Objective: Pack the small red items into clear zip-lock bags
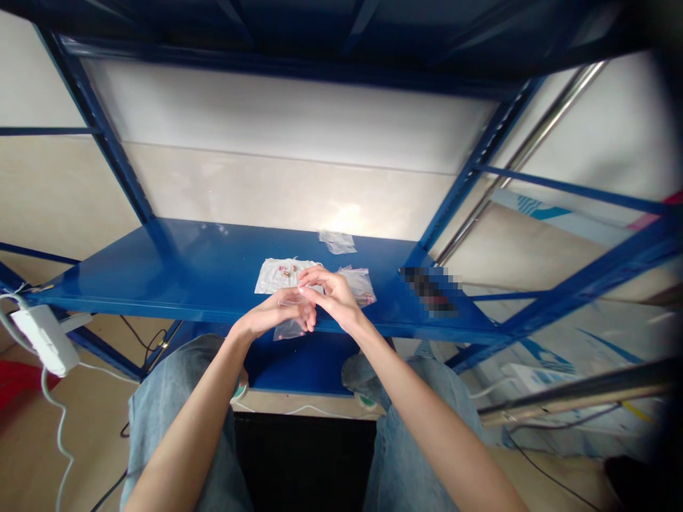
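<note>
Forearms [440,423] reach out; left hand [271,311] holds a clear bag [287,329], right hand's [337,290] grip unclear; slack fingers could drop it.

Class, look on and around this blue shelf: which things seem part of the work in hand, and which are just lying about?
Probably in use:
clear bag at the left hand
white sheet under small pieces
filled bags beside the right hand

Apparently just about:
dark, blurred object
white power strip
</note>
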{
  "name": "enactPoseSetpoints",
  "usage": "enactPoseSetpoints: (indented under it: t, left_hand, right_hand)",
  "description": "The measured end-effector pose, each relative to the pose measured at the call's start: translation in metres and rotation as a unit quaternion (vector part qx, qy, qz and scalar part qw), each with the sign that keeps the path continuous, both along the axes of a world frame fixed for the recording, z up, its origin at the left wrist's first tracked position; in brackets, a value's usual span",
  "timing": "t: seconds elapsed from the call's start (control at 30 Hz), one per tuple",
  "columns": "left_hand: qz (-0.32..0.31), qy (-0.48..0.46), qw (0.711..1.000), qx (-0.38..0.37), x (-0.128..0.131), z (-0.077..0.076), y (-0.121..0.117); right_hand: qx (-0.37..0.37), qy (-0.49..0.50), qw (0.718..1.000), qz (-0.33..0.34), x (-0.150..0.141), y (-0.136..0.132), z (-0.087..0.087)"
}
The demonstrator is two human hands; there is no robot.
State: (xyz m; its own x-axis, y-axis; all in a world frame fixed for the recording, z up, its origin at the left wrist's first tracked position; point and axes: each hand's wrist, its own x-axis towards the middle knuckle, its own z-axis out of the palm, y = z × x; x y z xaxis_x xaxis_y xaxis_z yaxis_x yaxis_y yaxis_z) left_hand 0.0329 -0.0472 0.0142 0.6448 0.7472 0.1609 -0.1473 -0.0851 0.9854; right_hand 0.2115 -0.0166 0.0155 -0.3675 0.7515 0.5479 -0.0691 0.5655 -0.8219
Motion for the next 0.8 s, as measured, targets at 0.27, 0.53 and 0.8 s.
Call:
enactPoseSetpoints:
  t: [0.27, 0.53, 0.8]
  left_hand:
    - [0.039, 0.014, 0.998, 0.048, 0.004, 0.007, -0.006]
    - [0.045, 0.002, 0.999, 0.015, 0.000, 0.005, -0.002]
    - [0.062, -0.003, 0.998, 0.008, 0.001, 0.004, -0.003]
  right_hand:
    - [0.009, -0.064, 0.998, 0.020, 0.003, 0.003, 0.006]
    - [-0.007, -0.057, 0.998, 0.032, 0.004, 0.002, 0.006]
    - [-0.052, 0.000, 0.999, 0.010, 0.012, 0.005, -0.004]
